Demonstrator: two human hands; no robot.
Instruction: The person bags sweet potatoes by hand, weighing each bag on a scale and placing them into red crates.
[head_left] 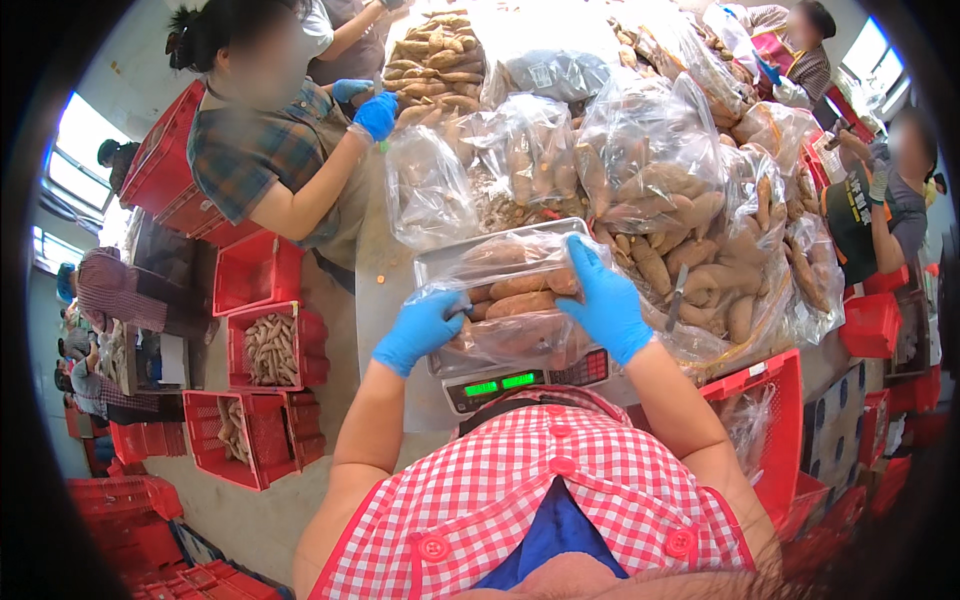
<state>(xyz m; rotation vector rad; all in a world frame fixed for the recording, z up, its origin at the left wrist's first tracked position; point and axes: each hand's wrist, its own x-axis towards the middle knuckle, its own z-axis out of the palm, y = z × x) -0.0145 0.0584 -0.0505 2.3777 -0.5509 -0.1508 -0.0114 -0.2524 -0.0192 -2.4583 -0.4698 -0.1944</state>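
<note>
A clear plastic bag (pixel 530 332) of sweet potatoes (pixel 522 304) lies on the metal pan of a digital scale (pixel 470 392), close in front of me. Its green display is lit. My left hand (pixel 422 328), in a blue glove, is closed on the bag's left edge, with the film bunched at the fingertips. At the opposite side my right hand (pixel 608 302), also gloved in blue, grips the bag's edge, fingers pointing away and thumb turned inward by a sweet potato. Film partly covers the sweet potatoes.
A large open bag of sweet potatoes (pixel 700 270) sits right of the scale, with a knife (pixel 677 298) on it. A flat clear bag (pixel 428 190) lies left. Red crates (pixel 258 272) stand on the floor. A co-worker's blue-gloved hand (pixel 376 116) is at the far left; others work around.
</note>
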